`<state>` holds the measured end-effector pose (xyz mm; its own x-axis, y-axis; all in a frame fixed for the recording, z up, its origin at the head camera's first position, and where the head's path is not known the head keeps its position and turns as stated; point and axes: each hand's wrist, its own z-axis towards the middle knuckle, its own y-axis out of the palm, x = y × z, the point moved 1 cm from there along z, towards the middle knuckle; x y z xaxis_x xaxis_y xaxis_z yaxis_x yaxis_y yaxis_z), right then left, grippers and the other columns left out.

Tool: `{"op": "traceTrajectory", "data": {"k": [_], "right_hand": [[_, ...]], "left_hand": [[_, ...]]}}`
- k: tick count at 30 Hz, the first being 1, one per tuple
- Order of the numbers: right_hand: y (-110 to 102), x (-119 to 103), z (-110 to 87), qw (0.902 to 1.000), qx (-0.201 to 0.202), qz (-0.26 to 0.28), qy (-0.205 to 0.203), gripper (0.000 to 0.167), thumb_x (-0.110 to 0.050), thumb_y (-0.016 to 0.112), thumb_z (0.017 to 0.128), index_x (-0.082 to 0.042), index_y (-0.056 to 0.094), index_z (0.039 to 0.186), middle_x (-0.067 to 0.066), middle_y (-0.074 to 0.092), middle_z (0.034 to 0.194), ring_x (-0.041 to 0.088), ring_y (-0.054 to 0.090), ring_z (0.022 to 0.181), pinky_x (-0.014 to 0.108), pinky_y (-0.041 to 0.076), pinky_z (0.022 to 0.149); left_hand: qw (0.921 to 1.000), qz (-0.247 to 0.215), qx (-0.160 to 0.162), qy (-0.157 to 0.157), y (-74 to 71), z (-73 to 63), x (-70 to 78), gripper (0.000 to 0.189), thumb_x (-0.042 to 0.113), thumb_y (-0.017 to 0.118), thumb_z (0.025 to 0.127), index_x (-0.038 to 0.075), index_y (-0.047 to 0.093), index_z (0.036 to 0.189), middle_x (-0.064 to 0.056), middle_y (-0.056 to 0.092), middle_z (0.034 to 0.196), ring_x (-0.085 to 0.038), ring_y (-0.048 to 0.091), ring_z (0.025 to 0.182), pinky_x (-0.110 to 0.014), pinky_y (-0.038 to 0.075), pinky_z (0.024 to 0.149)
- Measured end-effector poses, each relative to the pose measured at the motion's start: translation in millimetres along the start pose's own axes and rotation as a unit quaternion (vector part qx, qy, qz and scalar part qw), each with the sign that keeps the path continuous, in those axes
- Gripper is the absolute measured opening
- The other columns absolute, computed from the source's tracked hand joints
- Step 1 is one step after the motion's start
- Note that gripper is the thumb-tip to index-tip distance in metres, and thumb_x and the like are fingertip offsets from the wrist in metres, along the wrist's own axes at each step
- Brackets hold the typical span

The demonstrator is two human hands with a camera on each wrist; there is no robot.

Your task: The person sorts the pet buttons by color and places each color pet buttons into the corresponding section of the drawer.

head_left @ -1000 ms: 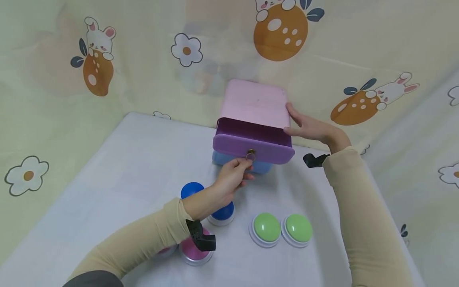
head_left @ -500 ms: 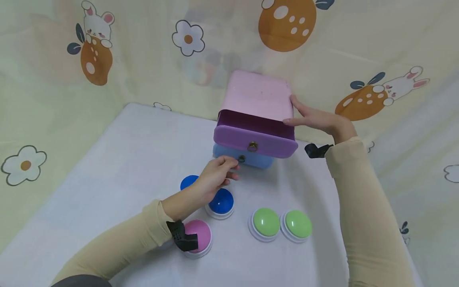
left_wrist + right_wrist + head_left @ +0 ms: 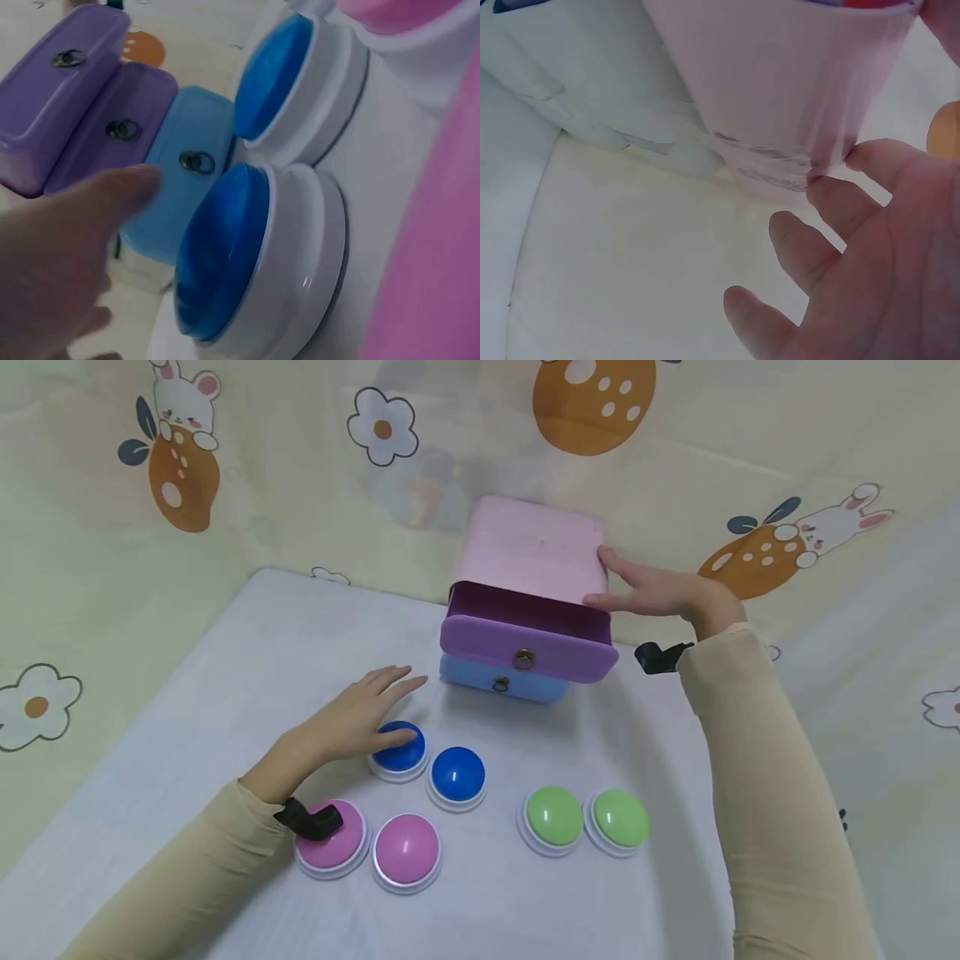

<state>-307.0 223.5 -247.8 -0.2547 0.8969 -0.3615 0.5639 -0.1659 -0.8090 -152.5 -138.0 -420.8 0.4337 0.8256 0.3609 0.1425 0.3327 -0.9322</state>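
A small drawer cabinet with a pink top stands at the back. Its purple top drawer is pulled out, and a blue drawer sits lowest. My right hand rests on the cabinet's right side with extended fingers; the right wrist view shows fingertips against the pink side. Over the rear blue dome button is my left hand, fingers spread and holding nothing. Whether its thumb touches the dome is unclear. A second blue dome button stands just right of it.
Two pink dome buttons sit at the front left, one partly behind the left wrist camera. Two green dome buttons stand together at right. A patterned cloth hangs behind the white table.
My left hand has let go of the purple drawer's ring pull and moved left and towards me, over the blue button. The drawer stays pulled out; my right hand stays at the cabinet.
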Motion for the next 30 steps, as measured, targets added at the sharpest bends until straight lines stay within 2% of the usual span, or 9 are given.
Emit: {"op": "traceTrajectory", "data": {"k": [3,6,10,15,18,24,27,30], "right_hand": [[-2.2,-2.7,0.1,0.9999,-0.012,-0.006,0.004,0.094,-0.065,0.048,0.087,-0.035,-0.018,0.147,-0.007,-0.023,0.156,0.030,-0.015,0.147,0.063,0.003,0.113],[-2.5,-2.0,0.0,0.9998,-0.018,0.005,0.008,0.091,-0.065,0.046,0.088,-0.037,-0.016,0.147,-0.008,-0.022,0.157,0.029,-0.016,0.146,0.063,0.002,0.113],[-1.2,1.4,1.2,0.9998,-0.011,0.016,0.004,0.089,-0.064,0.047,0.088,-0.038,-0.015,0.147,-0.010,-0.021,0.156,0.028,-0.015,0.147,0.063,0.002,0.114],[-2.1,2.8,3.1,1.0000,-0.003,0.009,0.001,0.092,-0.063,0.049,0.088,-0.037,-0.016,0.147,-0.010,-0.021,0.157,0.026,-0.014,0.147,0.061,0.003,0.114],[-4.0,1.9,0.1,1.0000,-0.004,0.004,0.006,0.093,-0.065,0.049,0.087,-0.036,-0.016,0.147,-0.009,-0.020,0.157,0.027,-0.013,0.147,0.060,0.003,0.115],[-5.1,-1.3,-6.0,0.9996,-0.014,0.007,0.023,0.097,-0.068,0.050,0.084,-0.036,-0.017,0.147,-0.009,-0.020,0.157,0.025,-0.013,0.147,0.058,0.002,0.116],[-4.0,-2.7,-5.6,0.9996,-0.013,0.003,0.023,0.099,-0.067,0.050,0.084,-0.033,-0.017,0.148,-0.009,-0.021,0.157,0.024,-0.013,0.147,0.056,0.002,0.117],[-3.7,-5.5,-4.0,0.9997,-0.014,-0.001,0.023,0.100,-0.068,0.050,0.084,-0.032,-0.018,0.148,-0.009,-0.022,0.156,0.024,-0.014,0.147,0.056,0.002,0.117]], "left_hand": [[0.9965,-0.040,-0.072,-0.013,10.5,-3.6,-7.9,0.077,0.055,0.062,0.085,0.030,0.028,0.150,-0.009,0.023,0.157,-0.035,0.023,0.144,-0.057,0.030,0.109],[0.9895,-0.074,-0.123,-0.013,16.3,-6.8,-9.0,0.071,0.054,0.061,0.086,0.028,0.034,0.147,-0.009,0.029,0.155,-0.035,0.028,0.141,-0.056,0.034,0.107],[0.9841,-0.093,-0.151,0.003,17.9,-10.8,-5.0,0.068,0.048,0.064,0.086,0.025,0.040,0.145,-0.011,0.036,0.150,-0.036,0.035,0.137,-0.053,0.039,0.104],[0.9816,-0.089,-0.167,0.021,19.0,-13.3,2.3,0.076,0.038,0.073,0.081,0.028,0.036,0.147,-0.012,0.030,0.153,-0.036,0.033,0.138,-0.053,0.040,0.104],[0.9830,-0.077,-0.166,0.021,18.8,-12.1,7.3,0.077,0.031,0.076,0.080,0.027,0.036,0.146,-0.012,0.029,0.153,-0.036,0.033,0.138,-0.051,0.040,0.104],[0.9866,-0.074,-0.141,0.034,17.4,-7.6,7.2,0.074,0.030,0.079,0.077,0.023,0.042,0.142,-0.008,0.040,0.144,-0.029,0.043,0.131,-0.047,0.042,0.104],[0.9895,-0.076,-0.114,0.044,12.6,-6.1,4.0,0.077,0.030,0.080,0.076,0.022,0.042,0.141,-0.007,0.043,0.141,-0.026,0.045,0.129,-0.046,0.042,0.104],[0.9931,-0.079,-0.073,0.047,2.2,-4.1,3.1,0.080,0.029,0.081,0.074,0.017,0.041,0.141,-0.010,0.046,0.139,-0.028,0.048,0.126,-0.047,0.043,0.103]]}}
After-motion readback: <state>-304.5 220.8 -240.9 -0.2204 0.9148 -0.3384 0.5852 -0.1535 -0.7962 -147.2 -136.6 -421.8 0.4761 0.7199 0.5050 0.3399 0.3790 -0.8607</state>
